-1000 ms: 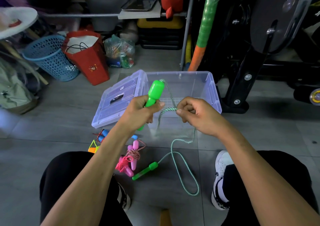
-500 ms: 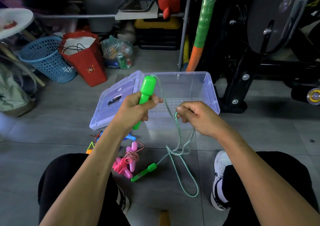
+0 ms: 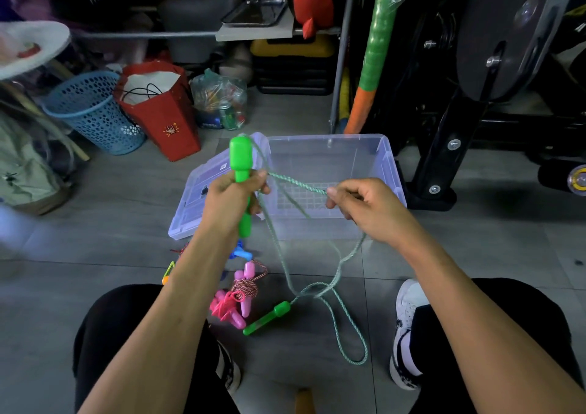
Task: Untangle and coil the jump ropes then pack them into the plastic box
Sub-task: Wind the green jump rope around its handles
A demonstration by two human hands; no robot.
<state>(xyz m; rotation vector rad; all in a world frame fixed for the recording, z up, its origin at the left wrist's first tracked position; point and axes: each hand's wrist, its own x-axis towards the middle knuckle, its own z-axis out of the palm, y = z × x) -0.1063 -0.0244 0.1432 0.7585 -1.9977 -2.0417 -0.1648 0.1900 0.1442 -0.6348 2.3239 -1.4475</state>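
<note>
Left hand (image 3: 233, 196) grips a bright green plastic handle (image 3: 241, 169) upright — right hand (image 3: 369, 206) pinches its green-and-white twisted cord (image 3: 296, 184) taut above the clear plastic box (image 3: 388, 163).

Grey tiled floor (image 3: 104, 242), cluttered shelving (image 3: 253, 31)

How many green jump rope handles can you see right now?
2. One green handle stands upright in the left hand, in front of the clear plastic box. The other green handle lies on the floor beside the pink jump rope bundle. No others show.
</note>
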